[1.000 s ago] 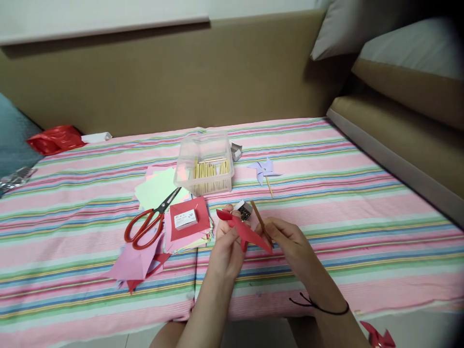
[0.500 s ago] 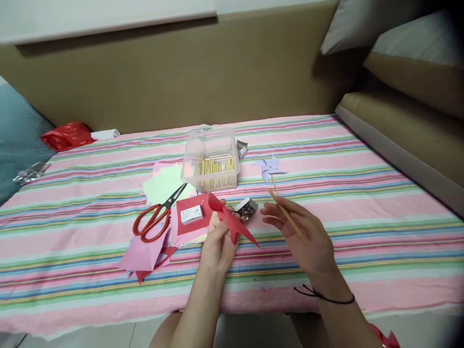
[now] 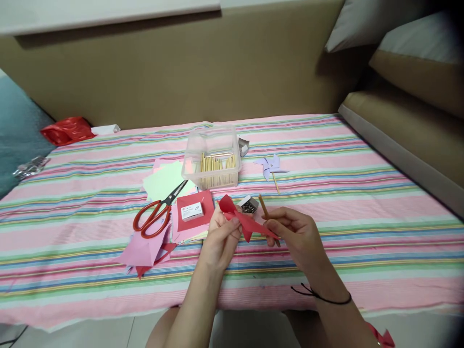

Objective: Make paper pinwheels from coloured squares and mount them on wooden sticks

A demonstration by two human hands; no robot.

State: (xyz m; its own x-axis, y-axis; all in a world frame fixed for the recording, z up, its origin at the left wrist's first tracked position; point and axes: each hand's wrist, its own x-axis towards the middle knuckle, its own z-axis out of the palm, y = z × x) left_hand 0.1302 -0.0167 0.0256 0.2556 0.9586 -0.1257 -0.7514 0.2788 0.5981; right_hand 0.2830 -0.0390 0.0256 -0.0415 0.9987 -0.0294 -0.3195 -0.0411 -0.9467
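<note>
Head view: red paper, curled at one end, pointed at the other, on your side of the plastic box. Your left hand pinches its middle; your right hand pinches a brown stick beside the paper's point, contact unclear.

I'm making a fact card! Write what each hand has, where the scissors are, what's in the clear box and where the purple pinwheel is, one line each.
Left hand: holds the curled red paper
Right hand: holds a brown stick at the red paper's pointed end
Scissors: blades over the pale green paper
Clear box: has lots of thin sticks
Purple pinwheel: on the striped cloth, right of the clear box
</note>
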